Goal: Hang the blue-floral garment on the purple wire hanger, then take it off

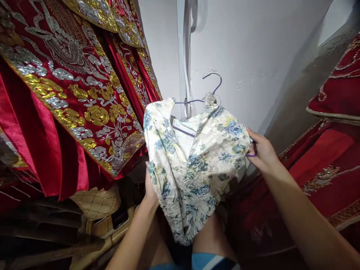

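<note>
A white floral top point(202, 168) with blue and yellow flowers hangs in front of me on a thin purple clothes hanger point(221, 80). The hanger's hook stands up bare above the collar, and its bar shows inside the open neckline. My right hand point(262, 150) is closed on the top's shoulder at the right, where a purple end of the hanger sticks out by the fingers. At the left edge of the top, my left hand point(152, 191) grips the fabric from the side; most of its fingers are hidden behind the cloth.
Red garments point(98, 90) with gold and silver sequins hang at the left. More red embroidered cloth point(323, 176) fills the right side. Behind the top is a white wall point(239, 45) with a vertical pipe or cable. A bamboo-like chair point(109, 240) with a dark phone-like object stands low left.
</note>
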Tool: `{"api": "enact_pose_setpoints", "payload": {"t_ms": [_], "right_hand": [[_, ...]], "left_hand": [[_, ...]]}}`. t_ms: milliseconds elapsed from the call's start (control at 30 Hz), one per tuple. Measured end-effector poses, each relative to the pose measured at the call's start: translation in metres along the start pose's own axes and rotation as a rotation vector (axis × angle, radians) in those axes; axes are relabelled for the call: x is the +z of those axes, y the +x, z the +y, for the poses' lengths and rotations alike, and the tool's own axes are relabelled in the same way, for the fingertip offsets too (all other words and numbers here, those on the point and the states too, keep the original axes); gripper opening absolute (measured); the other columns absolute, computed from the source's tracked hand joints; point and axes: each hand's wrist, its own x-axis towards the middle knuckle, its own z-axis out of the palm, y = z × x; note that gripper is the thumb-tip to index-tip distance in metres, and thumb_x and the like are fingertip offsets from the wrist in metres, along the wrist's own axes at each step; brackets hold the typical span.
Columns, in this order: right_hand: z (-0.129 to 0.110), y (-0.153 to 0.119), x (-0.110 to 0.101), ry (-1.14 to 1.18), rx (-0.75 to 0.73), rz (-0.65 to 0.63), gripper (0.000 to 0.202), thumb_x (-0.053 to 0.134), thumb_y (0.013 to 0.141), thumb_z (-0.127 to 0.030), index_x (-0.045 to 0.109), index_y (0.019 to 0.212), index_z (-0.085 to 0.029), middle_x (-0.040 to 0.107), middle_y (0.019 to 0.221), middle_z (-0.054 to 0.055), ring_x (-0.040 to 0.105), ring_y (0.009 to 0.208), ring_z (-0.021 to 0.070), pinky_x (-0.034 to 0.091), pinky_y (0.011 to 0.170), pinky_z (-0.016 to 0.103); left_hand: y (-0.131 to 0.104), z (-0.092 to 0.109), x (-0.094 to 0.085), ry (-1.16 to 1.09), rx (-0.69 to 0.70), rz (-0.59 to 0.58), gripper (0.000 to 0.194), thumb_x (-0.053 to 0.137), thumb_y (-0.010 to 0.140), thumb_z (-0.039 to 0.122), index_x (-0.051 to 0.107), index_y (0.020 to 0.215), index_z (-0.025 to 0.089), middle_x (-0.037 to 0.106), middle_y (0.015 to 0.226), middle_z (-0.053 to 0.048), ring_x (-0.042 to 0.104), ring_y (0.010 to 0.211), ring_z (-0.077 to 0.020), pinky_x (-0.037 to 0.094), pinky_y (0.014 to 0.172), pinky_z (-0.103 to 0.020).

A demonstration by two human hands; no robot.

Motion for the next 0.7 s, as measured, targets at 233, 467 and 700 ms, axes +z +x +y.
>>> {"api": "enact_pose_setpoints", "payload": {"t_ms": [233,467,700], "right_hand": [[0.032,-0.003,0.016,-0.023,0.111,-0.074,0.042,0.086,0.064,-0.054,0.06,0.063,-0.022,0.041,0.038,-0.007,0.035,0.033,0.0104,0.031,0.034,0.026],[0.035,-0.001,0.01,-0.156,0.029,0.011,0.04,0.082,0.068,-0.059,0.07,0.082,-0.024,0.069,0.065,0.001,0.051,0.041,0.0154,0.04,0.036,0.03],[0.033,0.012,-0.003,-0.169,-0.04,0.089,0.04,0.087,0.064,-0.054,0.072,0.076,-0.02,0.063,0.067,-0.001,0.041,0.042,0.0083,0.035,0.036,0.025]], "left_hand": [[-0.038,-0.024,-0.019,-0.148,-0.137,0.227,0.074,0.085,0.06,0.056,0.068,0.125,0.026,0.074,0.121,-0.007,0.059,0.13,-0.0341,0.048,0.11,-0.045],[-0.06,-0.055,-0.013,-0.114,-0.197,0.15,0.058,0.087,0.061,0.041,0.073,0.113,0.019,0.074,0.119,-0.012,0.064,0.123,-0.0354,0.05,0.105,-0.043],[-0.07,-0.083,0.01,-0.129,-0.204,0.114,0.064,0.085,0.066,0.046,0.069,0.123,0.021,0.067,0.134,-0.013,0.055,0.133,-0.0342,0.038,0.117,-0.043]]}}
